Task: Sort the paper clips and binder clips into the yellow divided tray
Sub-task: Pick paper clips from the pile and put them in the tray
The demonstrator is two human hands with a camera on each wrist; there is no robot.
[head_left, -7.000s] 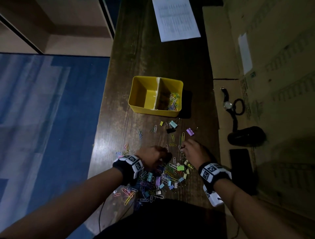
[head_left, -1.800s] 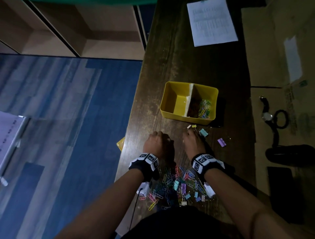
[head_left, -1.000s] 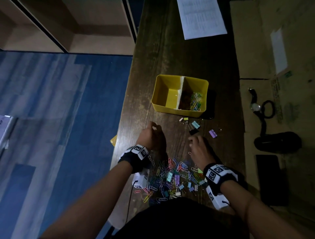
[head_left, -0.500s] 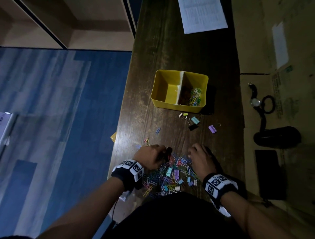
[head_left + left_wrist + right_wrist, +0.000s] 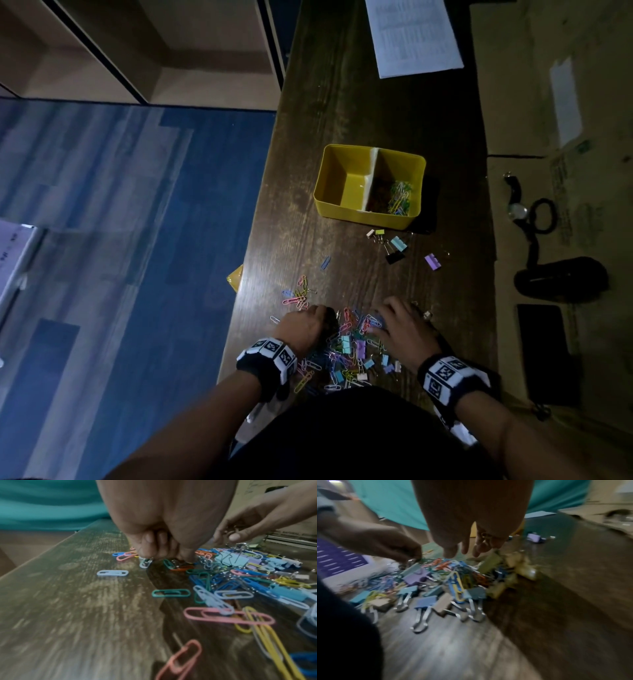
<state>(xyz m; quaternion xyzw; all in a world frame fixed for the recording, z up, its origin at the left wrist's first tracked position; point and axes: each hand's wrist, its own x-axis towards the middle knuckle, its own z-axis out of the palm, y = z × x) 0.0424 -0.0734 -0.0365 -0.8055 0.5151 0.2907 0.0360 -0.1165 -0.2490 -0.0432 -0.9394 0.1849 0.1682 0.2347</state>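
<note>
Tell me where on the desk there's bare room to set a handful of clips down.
Bare wood lies between the yellow tray and the printed sheet, and left of the tray to the desk edge. Crowded: the clip pile between both hands, and the binder clips below the tray.

Head view dim and underexposed, pale sheen on bench toward 9 o'clock, deep shadow at 3 and 6 o'clock, wide-angle bending at edges, wrist views brighter, right wrist view motion-smeared, left wrist view soft at foreground
</note>
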